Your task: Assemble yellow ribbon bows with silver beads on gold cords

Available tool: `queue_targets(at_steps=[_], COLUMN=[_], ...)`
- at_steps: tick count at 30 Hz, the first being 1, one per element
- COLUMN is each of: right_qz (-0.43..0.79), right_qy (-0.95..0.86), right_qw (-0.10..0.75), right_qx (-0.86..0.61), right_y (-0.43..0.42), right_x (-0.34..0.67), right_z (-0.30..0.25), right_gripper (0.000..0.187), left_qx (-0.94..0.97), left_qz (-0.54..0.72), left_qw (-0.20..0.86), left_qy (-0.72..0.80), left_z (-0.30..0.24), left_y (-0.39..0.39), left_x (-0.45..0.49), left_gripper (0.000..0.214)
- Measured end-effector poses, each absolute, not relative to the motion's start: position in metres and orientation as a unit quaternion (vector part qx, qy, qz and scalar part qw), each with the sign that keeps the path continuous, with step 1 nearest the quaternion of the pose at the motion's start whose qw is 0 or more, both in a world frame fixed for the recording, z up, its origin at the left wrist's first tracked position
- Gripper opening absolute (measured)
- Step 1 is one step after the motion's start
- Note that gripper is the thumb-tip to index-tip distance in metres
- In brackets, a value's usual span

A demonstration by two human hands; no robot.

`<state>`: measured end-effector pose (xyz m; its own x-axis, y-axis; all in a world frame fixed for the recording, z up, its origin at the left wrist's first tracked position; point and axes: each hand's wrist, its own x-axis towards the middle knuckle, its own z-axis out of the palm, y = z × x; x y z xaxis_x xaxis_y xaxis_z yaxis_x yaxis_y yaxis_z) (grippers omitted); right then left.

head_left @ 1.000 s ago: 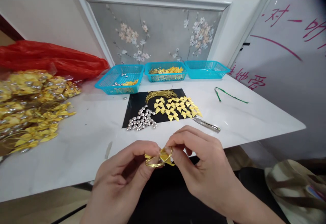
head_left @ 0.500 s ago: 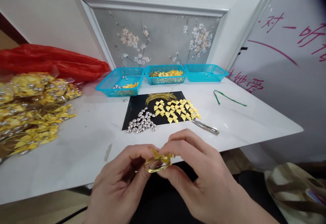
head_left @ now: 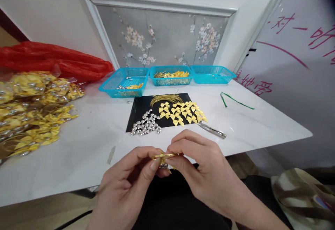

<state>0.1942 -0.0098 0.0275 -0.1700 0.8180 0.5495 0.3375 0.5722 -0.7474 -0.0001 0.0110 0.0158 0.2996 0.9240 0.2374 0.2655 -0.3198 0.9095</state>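
Note:
My left hand (head_left: 131,184) and my right hand (head_left: 201,167) meet just in front of the white table's near edge (head_left: 78,174). Between their fingertips they pinch a small yellow ribbon bow with a gold cord loop (head_left: 163,157); a silver bead shows just under it. On a black mat (head_left: 138,109) further back lie several silver beads (head_left: 146,124), several yellow bows (head_left: 183,112) and a bundle of gold cords (head_left: 164,98).
Metal tweezers (head_left: 211,130) lie right of the mat. Three blue baskets (head_left: 170,76) line the back edge. Bags of finished yellow bows (head_left: 31,111) and a red plastic bag (head_left: 52,61) fill the left side. A green twist tie (head_left: 234,99) lies at the right.
The gold loop, which hung open and round below the bow, has turned nearly flat and edge-on between my fingertips. Both hands stayed close together at the table edge.

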Motion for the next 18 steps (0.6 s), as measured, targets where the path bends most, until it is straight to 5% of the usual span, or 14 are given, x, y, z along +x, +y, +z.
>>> queue_targets(at_steps=[6,18], right_qz=[0.193,0.289], right_qy=[-0.750,-0.682], right_qw=[0.495,0.511], right_qx=[-0.394,-0.436], right_y=[-0.008,-0.008], right_x=[0.193,0.211], right_z=[0.026,0.027], right_gripper=[0.022,0.023], left_qx=[0.678,0.637], left_qz=[0.403,0.449], left_qw=[0.429,0.411], left_qy=[0.441,0.474], left_z=[0.019,0.017], left_y=[0.012,0.007], left_x=[0.001,0.007], left_gripper=[0.009,0.017])
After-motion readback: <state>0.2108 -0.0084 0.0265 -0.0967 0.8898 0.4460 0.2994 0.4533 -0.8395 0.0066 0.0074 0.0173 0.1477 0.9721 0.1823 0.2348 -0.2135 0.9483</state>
